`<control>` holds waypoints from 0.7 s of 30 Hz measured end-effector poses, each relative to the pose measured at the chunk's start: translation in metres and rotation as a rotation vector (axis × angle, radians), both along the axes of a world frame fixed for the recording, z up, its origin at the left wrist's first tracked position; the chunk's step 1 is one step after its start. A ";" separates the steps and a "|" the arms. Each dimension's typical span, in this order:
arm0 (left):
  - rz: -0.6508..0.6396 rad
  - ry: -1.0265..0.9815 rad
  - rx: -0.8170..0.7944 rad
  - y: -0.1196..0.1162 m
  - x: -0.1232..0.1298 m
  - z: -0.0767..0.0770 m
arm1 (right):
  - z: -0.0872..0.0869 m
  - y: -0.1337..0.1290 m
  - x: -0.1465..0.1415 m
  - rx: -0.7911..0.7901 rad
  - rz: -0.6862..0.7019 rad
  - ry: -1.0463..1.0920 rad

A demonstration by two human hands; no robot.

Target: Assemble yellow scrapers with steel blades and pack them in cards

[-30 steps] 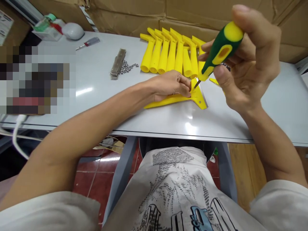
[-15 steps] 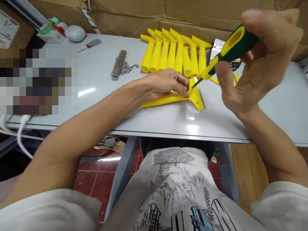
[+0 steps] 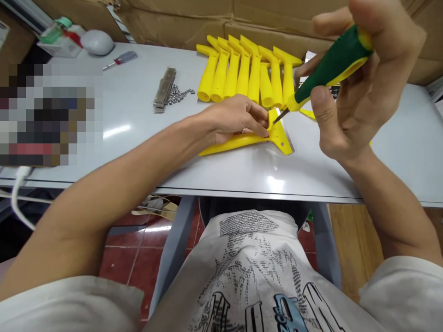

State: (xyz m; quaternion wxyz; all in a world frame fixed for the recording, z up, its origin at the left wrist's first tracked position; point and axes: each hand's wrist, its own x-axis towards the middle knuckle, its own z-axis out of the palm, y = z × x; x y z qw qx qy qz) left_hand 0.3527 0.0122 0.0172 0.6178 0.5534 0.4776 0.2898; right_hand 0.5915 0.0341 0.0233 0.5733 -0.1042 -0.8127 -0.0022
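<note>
A yellow scraper (image 3: 238, 142) lies on the table with a thin metal blade along its wide head. My left hand (image 3: 235, 119) is closed around its neck, the fingers close to the head. My right hand (image 3: 370, 87) grips a green and yellow screwdriver (image 3: 327, 69), its palm turned up and the thumb against the handle. The screwdriver slants down to the left, and its tip meets the upper screw spot on the scraper head. A second screw (image 3: 282, 144) shows in the lower part of the head.
Several yellow scraper handles (image 3: 233, 74) stand in a row behind my hands. A stack of metal blades (image 3: 164, 90) and a pile of small screws (image 3: 180, 93) lie to their left. Farther left are another screwdriver (image 3: 122, 59) and a white rounded object (image 3: 97, 42). Cardboard (image 3: 180, 18) borders the back.
The screwdriver handle has turned in my right hand, and my fingers have shifted around it. Its tip stays at the same spot on the scraper. The camera view has moved slightly.
</note>
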 end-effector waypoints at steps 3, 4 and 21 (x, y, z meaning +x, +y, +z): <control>-0.005 -0.014 -0.007 0.000 0.001 -0.001 | 0.005 -0.008 0.003 0.055 -0.034 -0.047; -0.010 -0.011 -0.013 0.000 0.001 -0.001 | 0.006 -0.010 0.004 0.066 -0.072 -0.031; -0.039 -0.053 -0.029 -0.008 0.003 0.011 | 0.008 -0.019 0.010 -0.462 0.129 0.106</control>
